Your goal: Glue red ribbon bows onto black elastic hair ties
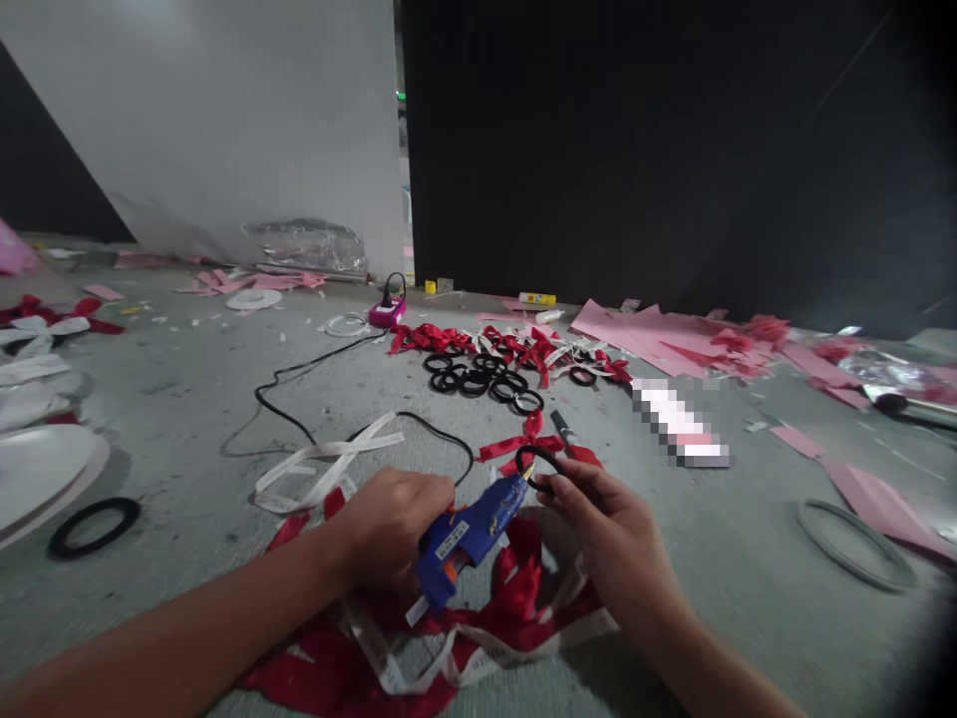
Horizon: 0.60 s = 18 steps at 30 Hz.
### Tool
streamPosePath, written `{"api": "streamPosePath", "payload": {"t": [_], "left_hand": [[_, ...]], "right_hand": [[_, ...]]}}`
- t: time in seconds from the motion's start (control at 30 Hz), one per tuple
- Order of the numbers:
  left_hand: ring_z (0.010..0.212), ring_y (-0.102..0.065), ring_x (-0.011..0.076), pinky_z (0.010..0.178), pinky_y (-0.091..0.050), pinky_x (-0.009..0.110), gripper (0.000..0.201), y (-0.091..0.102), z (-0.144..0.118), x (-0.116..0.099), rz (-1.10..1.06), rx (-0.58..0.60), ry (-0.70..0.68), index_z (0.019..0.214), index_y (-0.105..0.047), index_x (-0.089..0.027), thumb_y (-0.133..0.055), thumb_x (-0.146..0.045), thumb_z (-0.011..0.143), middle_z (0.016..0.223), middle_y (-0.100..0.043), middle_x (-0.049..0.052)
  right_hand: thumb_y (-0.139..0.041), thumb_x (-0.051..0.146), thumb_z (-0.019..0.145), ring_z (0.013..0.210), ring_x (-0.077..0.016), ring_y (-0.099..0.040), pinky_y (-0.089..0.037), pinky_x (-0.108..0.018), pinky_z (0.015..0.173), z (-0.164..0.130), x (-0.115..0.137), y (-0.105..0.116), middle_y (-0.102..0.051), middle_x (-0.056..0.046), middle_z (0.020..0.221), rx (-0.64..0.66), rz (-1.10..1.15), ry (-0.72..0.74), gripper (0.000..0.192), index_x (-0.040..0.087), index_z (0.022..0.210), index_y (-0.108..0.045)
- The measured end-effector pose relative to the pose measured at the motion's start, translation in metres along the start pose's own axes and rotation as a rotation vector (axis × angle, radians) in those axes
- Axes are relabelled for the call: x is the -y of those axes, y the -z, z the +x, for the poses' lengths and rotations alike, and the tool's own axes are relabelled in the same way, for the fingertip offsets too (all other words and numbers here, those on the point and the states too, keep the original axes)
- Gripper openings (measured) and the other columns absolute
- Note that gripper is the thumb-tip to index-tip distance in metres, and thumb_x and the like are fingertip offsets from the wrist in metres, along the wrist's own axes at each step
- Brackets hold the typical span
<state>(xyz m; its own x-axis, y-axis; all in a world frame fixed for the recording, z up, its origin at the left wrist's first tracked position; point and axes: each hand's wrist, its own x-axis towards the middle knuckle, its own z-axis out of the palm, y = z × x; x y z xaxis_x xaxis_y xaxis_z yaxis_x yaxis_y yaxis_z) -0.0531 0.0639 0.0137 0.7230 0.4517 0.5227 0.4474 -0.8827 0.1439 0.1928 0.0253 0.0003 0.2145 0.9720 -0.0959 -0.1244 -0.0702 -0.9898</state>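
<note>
My left hand [396, 521] is wrapped round the handle of a blue hot glue gun [473, 534], its nozzle pointing up and to the right. Between the thumb and fingers of my right hand [609, 514] is a black hair tie [539, 454], and the nozzle tip meets or nearly meets its edge. A red ribbon bow [532, 431] lies just beyond, beside a dark marker-like stick [560, 427]. Below my hands spread red ribbon [329, 658] and white printed ribbon [485, 643] in a loose heap.
Several black rings [473, 381] lie ahead by a row of red and white bows [534, 349]. A black cord runs to a purple power socket [387, 314]. Pink sheets [635, 334] lie right, a grey ring [856, 543] nearer. Left are white discs [45, 474] and a black ring [94, 527].
</note>
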Motion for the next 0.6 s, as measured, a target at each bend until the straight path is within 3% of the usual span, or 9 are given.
{"api": "streamPosePath", "payload": {"t": [0.33, 0.6], "left_hand": [[0.046, -0.053, 0.0166, 0.044, -0.032, 0.03, 0.019, -0.0008, -0.0023, 0.0016, 0.054, 0.045, 0.005, 0.074, -0.042, -0.022, -0.041, -0.037, 0.086, 0.055, -0.054, 0.0], [0.045, -0.05, 0.0158, 0.043, -0.03, 0.03, 0.02, 0.0002, -0.0002, 0.0021, 0.066, 0.041, -0.002, 0.074, -0.039, -0.022, -0.039, -0.038, 0.086, 0.054, -0.053, -0.001]], "right_hand": [[-0.074, 0.036, 0.079, 0.088, -0.0188, -0.072, -0.059, -0.032, 0.084, -0.0049, 0.0, -0.0016, -0.075, -0.006, 0.094, 0.095, 0.043, 0.016, 0.025, 0.024, 0.101, -0.072], [-0.073, 0.037, 0.079, 0.091, -0.0197, -0.071, -0.058, -0.033, 0.086, -0.0066, 0.0004, -0.0019, -0.075, -0.007, 0.096, 0.114, 0.018, 0.002, 0.027, 0.023, 0.102, -0.072]]}}
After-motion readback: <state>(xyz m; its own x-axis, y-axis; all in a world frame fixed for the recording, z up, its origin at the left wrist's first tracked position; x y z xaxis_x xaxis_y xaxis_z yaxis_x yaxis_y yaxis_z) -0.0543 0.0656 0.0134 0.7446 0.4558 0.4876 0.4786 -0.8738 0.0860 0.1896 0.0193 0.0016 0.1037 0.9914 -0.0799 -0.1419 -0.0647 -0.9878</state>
